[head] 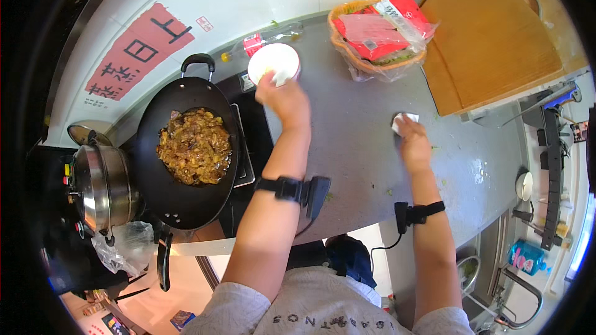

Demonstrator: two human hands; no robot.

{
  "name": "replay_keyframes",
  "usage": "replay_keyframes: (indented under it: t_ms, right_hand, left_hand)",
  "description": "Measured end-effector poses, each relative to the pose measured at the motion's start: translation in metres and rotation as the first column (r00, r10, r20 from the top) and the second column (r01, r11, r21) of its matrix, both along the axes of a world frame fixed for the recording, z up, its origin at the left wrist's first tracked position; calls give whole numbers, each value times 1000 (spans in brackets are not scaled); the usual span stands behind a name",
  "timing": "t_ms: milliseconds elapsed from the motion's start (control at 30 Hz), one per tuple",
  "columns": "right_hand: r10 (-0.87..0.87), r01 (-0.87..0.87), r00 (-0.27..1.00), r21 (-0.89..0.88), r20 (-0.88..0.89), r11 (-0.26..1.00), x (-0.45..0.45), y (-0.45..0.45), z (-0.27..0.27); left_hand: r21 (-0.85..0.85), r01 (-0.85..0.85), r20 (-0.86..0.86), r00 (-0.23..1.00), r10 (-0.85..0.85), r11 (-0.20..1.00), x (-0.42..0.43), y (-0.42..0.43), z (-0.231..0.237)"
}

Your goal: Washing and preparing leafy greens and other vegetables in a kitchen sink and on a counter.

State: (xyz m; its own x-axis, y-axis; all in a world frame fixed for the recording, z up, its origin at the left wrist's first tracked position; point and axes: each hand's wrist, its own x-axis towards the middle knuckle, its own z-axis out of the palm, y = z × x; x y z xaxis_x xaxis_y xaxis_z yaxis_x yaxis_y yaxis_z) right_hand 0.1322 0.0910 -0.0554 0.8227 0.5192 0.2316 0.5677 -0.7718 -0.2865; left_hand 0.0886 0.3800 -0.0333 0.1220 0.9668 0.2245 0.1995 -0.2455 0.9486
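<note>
My left hand (pixel 284 100) is blurred, its fingertips over the near rim of a white bowl (pixel 277 58). A little pale yellow shows in the bowl beside the fingers; whether they hold anything is unclear. On the grey countertop (pixel 347 149), my right hand (pixel 412 144) presses a folded white tissue or cloth (pixel 401 121). Left of my left arm, a black wok (pixel 186 93) holds brown, chunky cooked food (pixel 195 149). A clear plastic bottle (pixel 265 42) with a red label and yellow cap lies behind the bowl.
At the back stands a wicker basket (pixel 340 14) with red packets (pixel 368 35), beside a wooden board (pixel 493 42). A steel pot (pixel 102 186) is left of the wok, whose handle (pixel 164 260) juts past the counter edge. A sink faucet (pixel 531 288) is at lower right. Green scraps dot the counter.
</note>
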Motion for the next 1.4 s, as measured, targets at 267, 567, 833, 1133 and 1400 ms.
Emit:
replay_keyframes:
  t_ms: [267, 567, 833, 1133, 1400]
  right_hand:
    - [-26, 3, 981, -118, -190, 993, -14, 30, -5]
    - [-82, 78, 982, -30, -172, 996, -7, 27, 12]
    - [-57, 55, 979, -17, -194, 998, -2, 25, 14]
    - [-24, 31, 987, 36, -161, 999, -8, 22, -2]
    - [-11, 38, 988, 173, -152, 984, -5, 19, 12]
  left_hand:
    - [191, 570, -906, 416, -80, 799, 83, 103, 77]
    - [19, 689, -997, -44, 67, 724, 117, 111, 60]
    - [291, 948, -957, 289, 34, 130, 117, 49, 128]
    - [756, 649, -643, 708, -292, -90, 142, -75, 83]
    - [516, 684, -373, 721, -584, 515, 58, -85, 95]
